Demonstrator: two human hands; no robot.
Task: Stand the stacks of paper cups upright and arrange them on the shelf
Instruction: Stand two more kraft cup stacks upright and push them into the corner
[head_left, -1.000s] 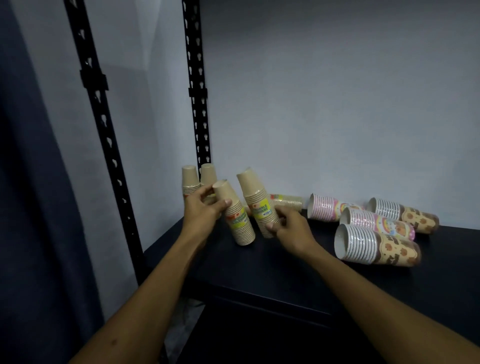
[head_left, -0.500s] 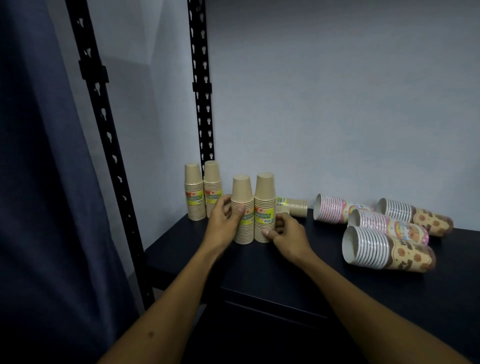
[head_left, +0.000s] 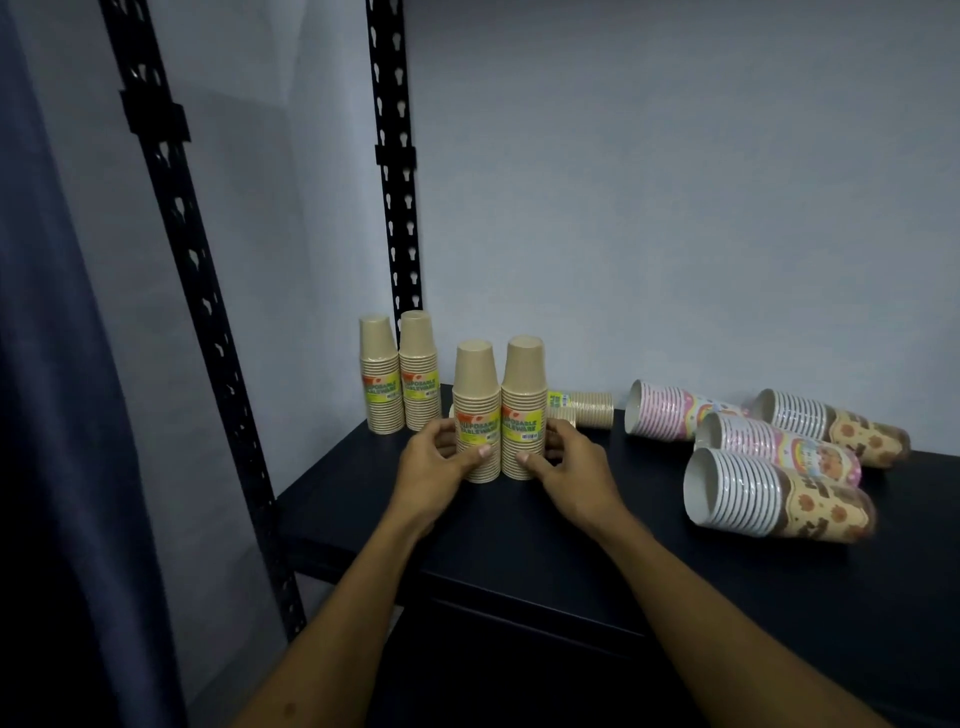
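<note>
Two tilted kraft stacks (head_left: 500, 413) now upright, touching, hands cupping

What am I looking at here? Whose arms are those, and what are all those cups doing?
A person wears a camera on their head, so you see their own arms. The left hand and right hand each hold an upright stack of brown paper cups: the left stack and right stack, side by side on the black shelf. Two more brown stacks stand behind. A brown stack and four patterned cup stacks lie on their sides to the right.
</note>
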